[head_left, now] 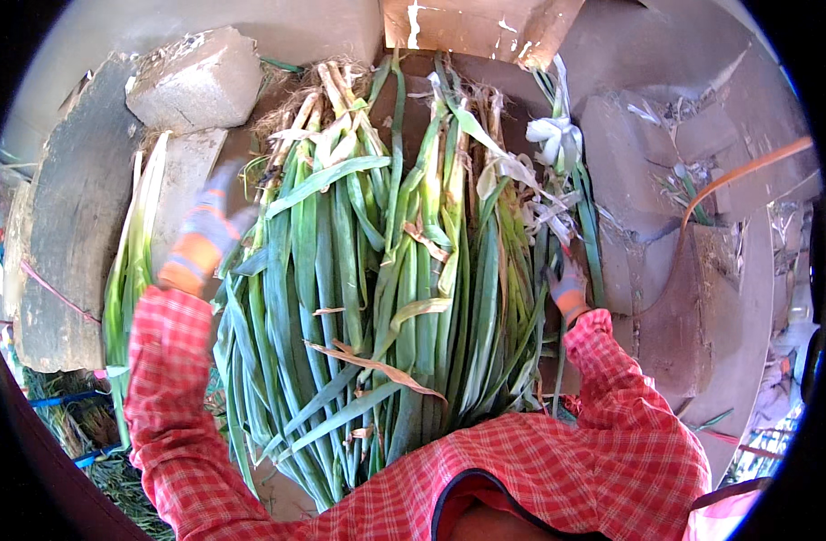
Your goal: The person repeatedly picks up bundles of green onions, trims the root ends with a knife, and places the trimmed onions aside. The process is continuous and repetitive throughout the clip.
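A large heap of leeks or big green onions (341, 243) lies in front of me, roots at the far end and green leaves toward me. My left hand (204, 230), in a grey and orange glove, hovers at the heap's left side. Motion blurs its fingers, but they look spread from the thumb, with nothing seen in them. At the right edge of the heap is my right hand (569, 290), gloved alike. Its fingers are closed against the outer leaves, around something dark and reddish that I cannot make out. Peeled white layers (555, 140) lie just beyond it.
Several pale stalks (138, 234) lean apart on the left, beside a worn wooden board (78, 216). A rough block (197, 79) sits at the far left. Cardboard (481, 27) stands at the back. An orange-brown strap (738, 176) curves over the blocks at right.
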Action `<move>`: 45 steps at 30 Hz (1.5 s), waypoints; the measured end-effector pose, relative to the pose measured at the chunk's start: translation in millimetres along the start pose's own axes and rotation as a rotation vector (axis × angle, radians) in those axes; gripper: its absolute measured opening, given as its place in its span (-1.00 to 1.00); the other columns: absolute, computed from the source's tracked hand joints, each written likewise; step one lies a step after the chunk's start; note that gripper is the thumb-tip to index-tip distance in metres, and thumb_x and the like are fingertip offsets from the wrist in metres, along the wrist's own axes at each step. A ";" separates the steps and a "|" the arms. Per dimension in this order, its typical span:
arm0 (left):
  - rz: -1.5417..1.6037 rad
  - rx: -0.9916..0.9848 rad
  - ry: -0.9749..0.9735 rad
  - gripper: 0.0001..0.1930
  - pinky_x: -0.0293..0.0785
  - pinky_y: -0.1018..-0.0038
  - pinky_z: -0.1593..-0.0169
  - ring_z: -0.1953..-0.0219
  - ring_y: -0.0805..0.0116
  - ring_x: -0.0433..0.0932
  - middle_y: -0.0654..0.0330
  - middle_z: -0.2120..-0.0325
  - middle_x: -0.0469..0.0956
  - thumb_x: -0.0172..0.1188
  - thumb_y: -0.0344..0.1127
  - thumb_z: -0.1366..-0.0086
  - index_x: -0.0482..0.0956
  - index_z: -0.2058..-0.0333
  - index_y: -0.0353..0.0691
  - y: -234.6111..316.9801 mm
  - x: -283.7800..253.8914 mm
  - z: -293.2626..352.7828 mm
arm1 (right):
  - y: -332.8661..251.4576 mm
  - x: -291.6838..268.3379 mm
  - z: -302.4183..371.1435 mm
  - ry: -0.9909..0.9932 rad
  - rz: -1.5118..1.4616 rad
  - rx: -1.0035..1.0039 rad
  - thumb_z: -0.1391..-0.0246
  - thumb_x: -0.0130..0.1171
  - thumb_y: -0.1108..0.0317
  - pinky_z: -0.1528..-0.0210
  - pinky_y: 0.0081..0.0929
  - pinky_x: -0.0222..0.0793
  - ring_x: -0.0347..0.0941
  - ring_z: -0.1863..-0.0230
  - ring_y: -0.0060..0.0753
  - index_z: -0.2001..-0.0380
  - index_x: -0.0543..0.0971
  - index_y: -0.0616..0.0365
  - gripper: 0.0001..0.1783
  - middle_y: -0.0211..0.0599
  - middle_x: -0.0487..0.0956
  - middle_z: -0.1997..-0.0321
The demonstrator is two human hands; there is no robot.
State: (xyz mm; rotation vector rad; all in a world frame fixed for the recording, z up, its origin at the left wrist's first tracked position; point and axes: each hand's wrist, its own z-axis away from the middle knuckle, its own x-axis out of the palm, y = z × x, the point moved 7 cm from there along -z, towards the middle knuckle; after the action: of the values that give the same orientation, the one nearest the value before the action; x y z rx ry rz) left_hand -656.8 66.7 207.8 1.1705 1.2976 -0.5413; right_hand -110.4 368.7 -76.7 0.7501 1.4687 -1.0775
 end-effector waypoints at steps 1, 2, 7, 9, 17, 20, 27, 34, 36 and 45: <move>-0.056 0.080 -0.051 -0.33 0.16 0.24 -0.24 -0.17 -0.03 0.28 -0.06 -0.09 0.36 0.29 -0.22 -0.03 0.30 -0.15 -0.16 40.3 14.2 6.4 | -3.3 -4.4 -0.6 0.001 -0.024 0.024 0.05 0.20 0.03 -0.24 -0.01 0.03 0.10 -0.28 0.05 -0.24 0.20 0.07 -0.20 -0.05 0.21 -0.27; -0.106 0.157 -0.102 -0.35 0.18 0.25 -0.23 -0.15 -0.01 0.30 -0.05 -0.07 0.37 0.27 -0.22 -0.04 0.32 -0.13 -0.19 73.7 28.3 14.1 | -16.7 -24.3 1.5 0.001 -0.042 0.045 0.06 0.20 0.01 -0.24 -0.01 0.03 0.09 -0.29 0.02 -0.24 0.21 0.05 -0.19 -0.09 0.20 -0.28; -0.024 0.354 -0.381 -0.42 0.24 0.21 -0.16 -0.06 0.02 0.38 0.00 0.04 0.47 0.22 -0.01 -0.08 0.41 -0.05 -0.16 201.7 106.0 34.6 | 7.0 -27.5 2.3 -0.008 0.150 0.044 0.17 0.27 0.00 -0.21 -0.03 0.07 0.08 -0.30 -0.12 -0.26 0.17 0.02 -0.09 -0.20 0.19 -0.31; -0.021 0.336 -0.486 -0.41 0.26 0.22 -0.13 -0.03 0.04 0.41 0.01 0.05 0.48 0.20 0.05 -0.09 0.41 -0.04 -0.15 236.7 143.1 32.2 | 11.2 -23.1 -6.8 -0.151 0.168 0.059 0.18 0.27 0.05 -0.24 -0.06 0.08 0.16 -0.26 0.01 -0.27 0.12 0.05 -0.06 -0.05 0.28 -0.24; -0.163 0.091 -0.515 -0.23 0.27 0.16 -0.11 -0.11 0.00 0.32 0.02 -0.04 0.39 0.24 0.10 -0.03 0.27 -0.15 -0.20 318.9 248.9 17.0 | 47.4 -14.6 -49.1 -0.382 -1.260 0.221 0.16 0.32 0.42 0.23 -0.45 0.41 0.52 0.31 -0.42 0.20 0.60 0.20 -0.65 -0.26 0.62 0.31; 0.073 0.151 -0.160 -0.36 0.29 0.20 -0.11 -0.08 0.07 0.37 0.02 -0.01 0.43 0.24 -0.06 -0.13 0.29 -0.14 -0.20 353.6 216.9 41.0 | 50.8 -57.1 -7.7 -0.352 -1.136 0.006 0.05 0.30 0.33 0.50 -0.59 0.29 0.36 0.53 -0.66 0.32 0.54 0.23 -0.74 -0.54 0.49 0.51; 1.373 -0.654 -0.189 -0.88 0.43 0.60 0.36 0.43 0.57 0.46 0.33 0.46 0.54 0.15 -0.39 -0.20 0.53 0.28 -0.26 364.3 295.9 87.2 | -56.8 -161.6 97.2 -0.279 -0.379 -0.346 0.25 0.37 0.23 0.05 -0.12 0.33 0.43 0.10 0.08 -0.06 0.32 0.14 -0.25 0.01 0.49 0.13; 0.623 -0.314 -0.094 -0.72 0.46 0.41 0.19 0.33 0.19 0.57 0.06 0.38 0.60 0.22 -0.23 -0.18 0.53 0.23 -0.31 354.8 257.3 79.8 | -81.4 -137.1 79.9 -0.191 -0.549 -0.625 0.11 0.27 0.28 0.02 -0.08 0.30 0.37 0.09 0.17 -0.28 0.05 0.19 -0.09 0.14 0.41 0.11; 0.368 -0.180 0.156 -0.41 0.33 0.33 -0.11 -0.05 0.03 0.44 -0.18 0.03 0.44 0.21 -0.16 -0.17 0.30 -0.08 -0.41 336.9 214.6 60.2 | -57.7 -121.2 55.2 -0.211 -0.456 -0.434 0.05 0.20 0.28 0.11 -0.08 0.34 0.40 0.16 0.19 -0.28 0.03 0.24 -0.13 0.17 0.43 0.16; -0.156 -0.088 -0.430 -0.20 0.26 0.09 0.00 -0.10 0.10 0.27 0.11 -0.09 0.28 0.23 0.16 0.00 0.29 -0.14 -0.21 397.0 306.9 82.2 | -23.5 -141.7 51.3 -0.138 -0.418 -0.522 -0.04 0.11 0.24 0.07 -0.04 0.31 0.36 0.10 0.25 -0.30 0.04 0.10 -0.21 0.19 0.43 0.12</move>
State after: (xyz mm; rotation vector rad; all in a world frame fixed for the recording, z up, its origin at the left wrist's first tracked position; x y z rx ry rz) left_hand -200.9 230.6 53.3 0.8261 1.0318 -0.7938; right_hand -84.6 328.2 68.1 -0.0021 1.7267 -0.9592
